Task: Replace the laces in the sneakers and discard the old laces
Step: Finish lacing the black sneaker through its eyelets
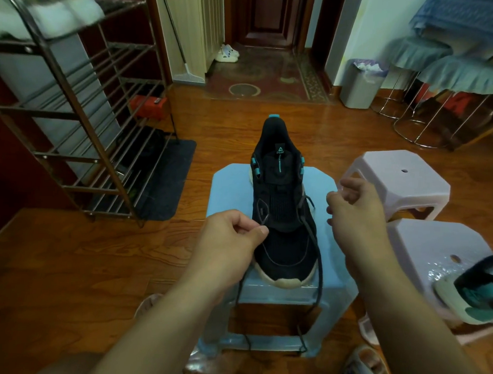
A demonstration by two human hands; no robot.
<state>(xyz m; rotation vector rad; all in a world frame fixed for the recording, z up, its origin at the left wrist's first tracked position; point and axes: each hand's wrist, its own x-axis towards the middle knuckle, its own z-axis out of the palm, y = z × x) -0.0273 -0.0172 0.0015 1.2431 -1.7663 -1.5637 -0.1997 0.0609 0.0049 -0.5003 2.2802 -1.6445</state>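
A black sneaker [281, 210] with teal accents and a cream sole stands on a light blue plastic stool [231, 186], toe toward me. A dark lace [316, 245] runs through its lowest eyelets and both ends hang down over the stool's front edge. My left hand [232, 236] pinches the lace's left strand beside the sneaker's left side. My right hand [353, 207] is at the sneaker's right side with fingers curled, pinching the right strand. A second sneaker [476, 292] lies at the right edge on a pink stool.
Two pink stools [402, 175] stand to the right. A metal shoe rack [82, 119] stands at the left on a dark mat. A grey waste bin [360, 84] sits at the back right by metal-legged stools. Wooden floor all round; slippers near my feet.
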